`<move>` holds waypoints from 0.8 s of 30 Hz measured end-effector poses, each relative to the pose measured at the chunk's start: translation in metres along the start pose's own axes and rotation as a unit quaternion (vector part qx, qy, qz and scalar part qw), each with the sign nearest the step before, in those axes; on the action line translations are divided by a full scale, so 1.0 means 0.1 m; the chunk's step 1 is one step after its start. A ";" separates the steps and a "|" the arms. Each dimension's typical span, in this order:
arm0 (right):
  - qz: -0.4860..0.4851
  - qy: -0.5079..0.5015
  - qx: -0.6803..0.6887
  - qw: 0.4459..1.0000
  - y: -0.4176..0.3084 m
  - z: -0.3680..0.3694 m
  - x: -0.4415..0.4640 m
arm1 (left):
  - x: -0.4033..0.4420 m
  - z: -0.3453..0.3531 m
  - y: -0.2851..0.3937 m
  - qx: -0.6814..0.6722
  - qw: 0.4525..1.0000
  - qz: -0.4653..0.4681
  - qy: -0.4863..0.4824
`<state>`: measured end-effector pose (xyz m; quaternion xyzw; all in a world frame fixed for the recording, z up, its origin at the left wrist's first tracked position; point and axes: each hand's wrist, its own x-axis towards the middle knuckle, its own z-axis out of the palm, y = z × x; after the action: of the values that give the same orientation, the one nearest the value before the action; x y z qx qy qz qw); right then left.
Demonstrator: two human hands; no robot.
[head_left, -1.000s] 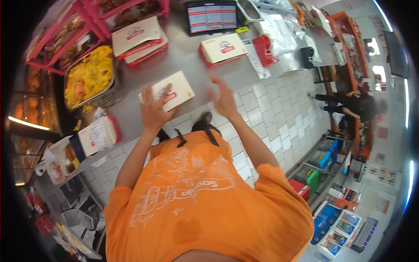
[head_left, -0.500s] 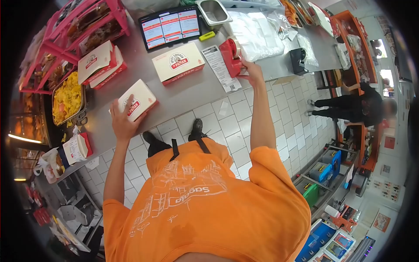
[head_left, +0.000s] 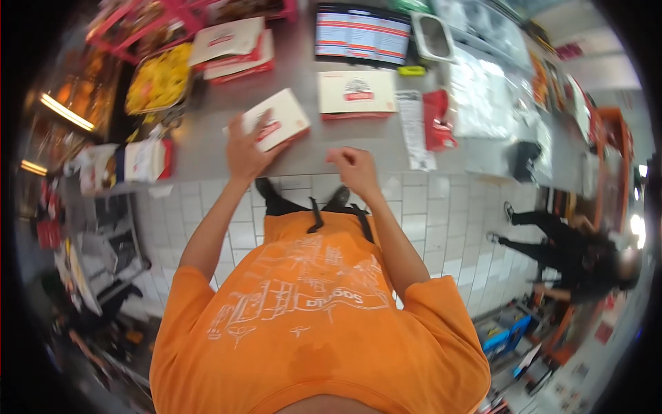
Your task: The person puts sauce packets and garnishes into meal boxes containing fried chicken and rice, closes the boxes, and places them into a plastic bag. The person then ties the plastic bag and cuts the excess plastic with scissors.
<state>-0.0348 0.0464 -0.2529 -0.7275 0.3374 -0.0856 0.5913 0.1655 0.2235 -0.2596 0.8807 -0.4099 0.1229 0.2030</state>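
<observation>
My left hand (head_left: 249, 150) grips the near left side of a small white and red box (head_left: 283, 114) on the steel counter, its fingers over the lid. My right hand (head_left: 356, 170) is over the counter's front edge, to the right of that box. Its fingers are curled together, and whatever they hold, if anything, is too small and blurred to name. Beyond it lies a closed larger white and red box (head_left: 356, 92). A printed receipt (head_left: 415, 127) and a red tape dispenser (head_left: 436, 119) lie to the right.
Stacked boxes (head_left: 231, 45) stand beside a tray of yellow food (head_left: 159, 79) at the back left. A tablet (head_left: 362, 34), a metal container (head_left: 433, 37) and plastic bags (head_left: 483, 96) line the back right. A person in dark clothes (head_left: 576, 252) is at the far right.
My right hand has left the red tape dispenser and moved left, its fingers now curled. My left hand remains on the small box. The camera view has turned.
</observation>
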 end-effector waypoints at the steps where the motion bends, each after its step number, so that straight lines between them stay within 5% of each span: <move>1: -0.031 -0.049 -0.012 0.998 -0.13 0.34 0.12 | 0.01 -0.04 0.03 0.003 1.000 -0.015 0.002; 4: -0.090 -0.066 0.008 0.994 -0.20 1.06 0.51 | 0.02 -0.11 0.01 -0.014 1.000 -0.023 -0.010; 8: -0.110 -0.057 -0.082 0.989 -0.20 1.04 0.56 | 0.05 -0.23 0.03 -0.041 0.995 -0.048 -0.081; 10: 0.086 -0.067 0.046 0.993 -0.17 1.06 0.54 | 0.05 -0.20 0.01 -0.035 0.995 -0.055 -0.078; 11: 0.083 -0.072 0.039 0.993 -0.15 1.06 0.58 | 0.05 -0.20 0.00 -0.037 0.995 -0.062 -0.073; 13: -0.073 -0.038 -0.126 0.989 -0.09 1.03 0.63 | 0.04 -0.22 -0.04 -0.030 0.995 -0.039 -0.082; 19: -0.128 0.010 -0.373 0.919 -0.05 0.89 0.69 | -0.01 -0.12 -0.11 -0.049 0.995 -0.048 -0.069; 24: -0.074 0.013 -0.248 0.966 0.10 0.48 0.37 | -0.04 0.02 -0.18 -0.071 0.993 -0.066 -0.065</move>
<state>0.0140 0.0625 -0.2861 -0.8734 0.3008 -0.0524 0.3794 0.1775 0.2355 -0.2677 0.8956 -0.3705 0.0220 0.2453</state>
